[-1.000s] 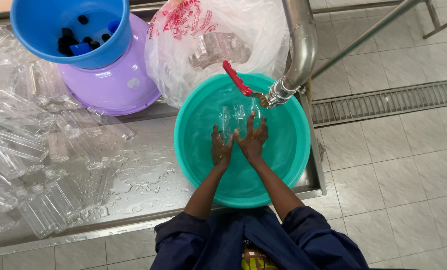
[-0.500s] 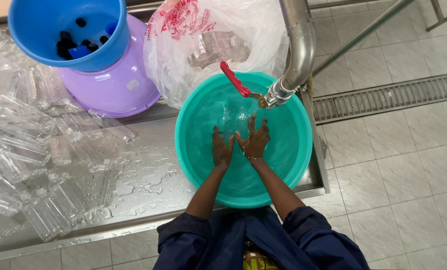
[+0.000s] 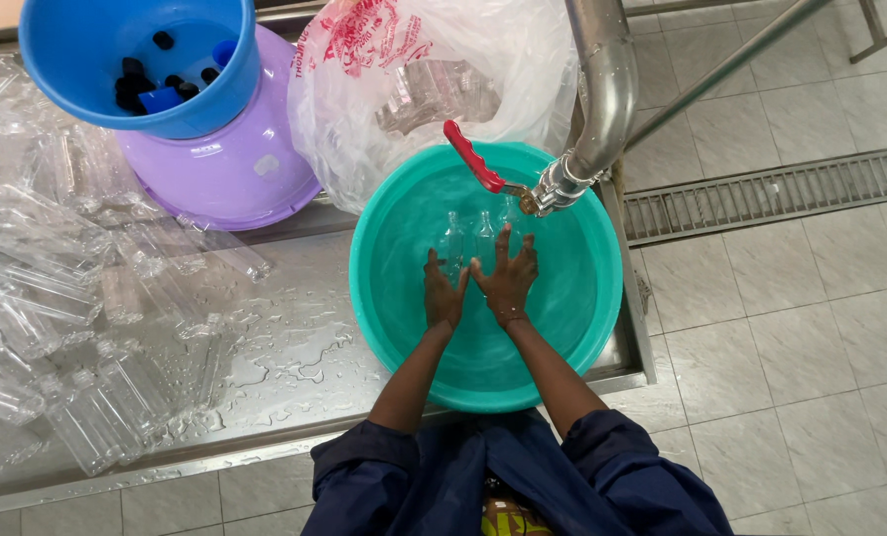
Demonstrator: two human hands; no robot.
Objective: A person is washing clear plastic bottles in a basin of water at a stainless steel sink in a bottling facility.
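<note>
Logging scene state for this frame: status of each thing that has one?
Teal basin: holds water and clear bottles.
Left hand: open, in the basin.
Right hand: open, fingers spread.
Blue bucket: holds dark caps.
Purple basin: upside down.
Plastic bag: open.
Steel table: wet.

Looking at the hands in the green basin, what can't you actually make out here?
Head view only:
- Whether the left hand or right hand grips the clear bottles: water blurs them.
- Contents of the plastic bag: the film clouds them.
- Small dark pieces in the blue bucket: too small.
- The pipe: cut off by the top edge.
</note>
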